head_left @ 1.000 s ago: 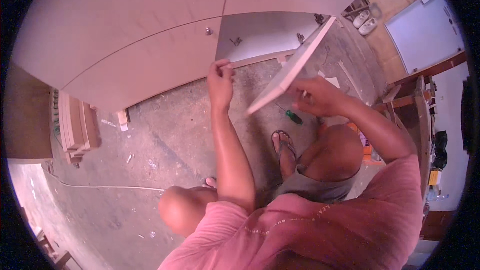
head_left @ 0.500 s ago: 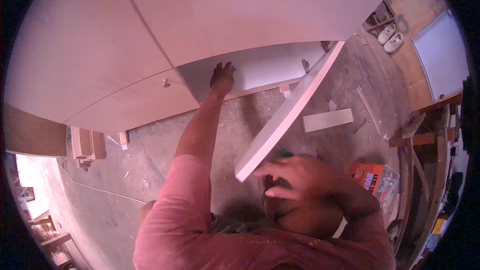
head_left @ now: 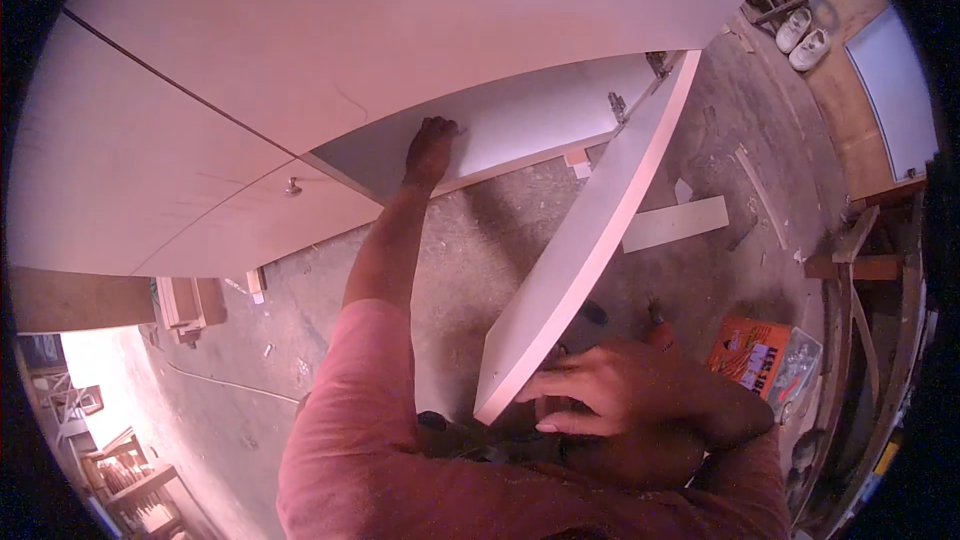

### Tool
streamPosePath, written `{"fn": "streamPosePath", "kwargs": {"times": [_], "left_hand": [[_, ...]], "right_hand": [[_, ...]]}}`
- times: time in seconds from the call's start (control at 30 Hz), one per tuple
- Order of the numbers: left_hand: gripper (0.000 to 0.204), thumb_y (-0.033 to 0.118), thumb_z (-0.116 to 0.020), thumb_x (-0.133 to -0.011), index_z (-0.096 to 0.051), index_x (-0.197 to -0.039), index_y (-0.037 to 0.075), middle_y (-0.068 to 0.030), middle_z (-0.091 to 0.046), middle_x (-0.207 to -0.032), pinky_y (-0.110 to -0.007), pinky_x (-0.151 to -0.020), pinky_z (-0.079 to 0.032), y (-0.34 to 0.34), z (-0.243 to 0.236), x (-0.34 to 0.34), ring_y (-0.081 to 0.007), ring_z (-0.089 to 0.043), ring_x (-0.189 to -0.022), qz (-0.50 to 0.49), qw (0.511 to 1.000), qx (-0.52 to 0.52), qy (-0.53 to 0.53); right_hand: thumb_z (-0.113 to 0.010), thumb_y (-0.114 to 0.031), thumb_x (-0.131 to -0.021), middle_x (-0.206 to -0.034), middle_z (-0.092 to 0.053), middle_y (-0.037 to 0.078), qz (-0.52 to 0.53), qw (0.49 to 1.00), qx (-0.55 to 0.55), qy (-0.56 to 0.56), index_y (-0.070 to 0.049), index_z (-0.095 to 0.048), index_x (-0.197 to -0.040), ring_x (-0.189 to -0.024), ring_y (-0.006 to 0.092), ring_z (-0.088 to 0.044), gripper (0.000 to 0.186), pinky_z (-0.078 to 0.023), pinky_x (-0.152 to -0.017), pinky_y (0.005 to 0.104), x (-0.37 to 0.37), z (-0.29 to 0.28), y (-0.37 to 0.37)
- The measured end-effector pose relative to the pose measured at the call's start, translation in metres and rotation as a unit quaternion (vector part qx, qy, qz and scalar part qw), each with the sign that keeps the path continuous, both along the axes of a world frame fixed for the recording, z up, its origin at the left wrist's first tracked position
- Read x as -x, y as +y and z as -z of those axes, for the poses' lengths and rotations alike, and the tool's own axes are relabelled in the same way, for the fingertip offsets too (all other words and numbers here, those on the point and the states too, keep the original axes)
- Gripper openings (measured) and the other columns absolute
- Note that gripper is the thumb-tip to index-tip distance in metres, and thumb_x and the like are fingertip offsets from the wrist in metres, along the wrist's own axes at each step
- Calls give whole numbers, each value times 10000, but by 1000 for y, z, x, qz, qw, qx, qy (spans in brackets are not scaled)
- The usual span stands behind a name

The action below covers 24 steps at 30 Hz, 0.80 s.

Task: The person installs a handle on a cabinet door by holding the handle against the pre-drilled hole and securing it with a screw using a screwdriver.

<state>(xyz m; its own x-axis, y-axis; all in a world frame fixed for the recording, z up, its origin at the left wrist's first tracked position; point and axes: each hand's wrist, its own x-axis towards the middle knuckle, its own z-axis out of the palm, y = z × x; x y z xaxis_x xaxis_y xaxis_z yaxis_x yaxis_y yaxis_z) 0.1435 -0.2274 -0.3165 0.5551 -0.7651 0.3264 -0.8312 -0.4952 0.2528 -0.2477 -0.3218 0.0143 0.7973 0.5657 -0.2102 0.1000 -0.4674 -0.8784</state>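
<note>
In the open lower compartment of a pale cabinet [head_left: 540,15], my left hand [head_left: 430,150] reaches in with its fingers curled near the pale inner surface; what they hold, if anything, is too dark to make out. The small door [head_left: 585,235] swings out toward me on metal hinges [head_left: 618,108]. My right hand [head_left: 590,392] is at the door's near corner, fingers bent round its edge. A round metal knob [head_left: 293,186] sits on the closed door to the left.
A loose board [head_left: 675,222], an orange box [head_left: 737,348] and a thin strip [head_left: 760,190] lie on the concrete floor at right. Wooden pieces [head_left: 182,305] stand beside the cabinet at left. White shoes [head_left: 808,45] sit far right. A cord [head_left: 230,385] crosses the floor.
My left hand has moved into the compartment and curled its fingers. My right hand and the door's near corner have shifted lower in view, as the whole view shifts.
</note>
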Motion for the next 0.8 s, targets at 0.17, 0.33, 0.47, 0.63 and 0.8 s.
{"fn": "streamPosePath", "kwargs": {"times": [0.17, 0.33, 0.47, 0.63, 0.8], "left_hand": [[164, 30, -545, -849, -614, -997, 23, -205, -612, -940, -498, -840, -469, -5, 10, -8, -388, -561, -957, 17, 999, 11, -47], [129, 43, -567, -873, -581, -997, 12, -231, -591, -927, -519, -815, -448, -5, 7, -12, -420, -554, -921, 22, 998, 46, 30], [112, 84, -566, -916, -565, -1008, 20, -248, -582, -921, -521, -818, -449, -3, 3, -8, -440, -552, -904, 3, 995, 58, 81], [128, 106, -590, -912, -590, -1011, 24, -240, -604, -950, -501, -836, -468, -2, 2, -3, -424, -579, -962, -49, 990, 84, 104], [140, 157, -651, -905, -622, -952, 29, -198, -646, -903, -464, -791, -501, 2, -4, -3, -379, -629, -883, -55, 982, 123, 129]], "right_hand": [[-620, -307, -970, -983, -699, 140, 17, 1000, -17, -2, -107, -595, -1266, -885, 323, -704, 358, -558, -814, 425, -1, 0, 2], [-620, -306, -970, -991, -702, 138, 26, 1000, -4, 4, -106, -595, -1268, -887, 320, -706, 360, -562, -812, 424, 1, 1, 5], [-623, -309, -966, -1024, -702, 137, 36, 999, -8, -13, -106, -597, -1270, -902, 321, -706, 367, -563, -817, 429, 0, 0, 8], [-585, -355, -969, -1012, -655, 212, 41, 999, -14, 9, -116, -578, -1243, -935, 410, -656, 364, -522, -869, 490, -1, -4, 8], [-585, -357, -968, -1052, -645, 218, 28, 999, -15, 41, -106, -578, -1237, -958, 414, -650, 367, -521, -869, 496, -2, -3, 6]]}}
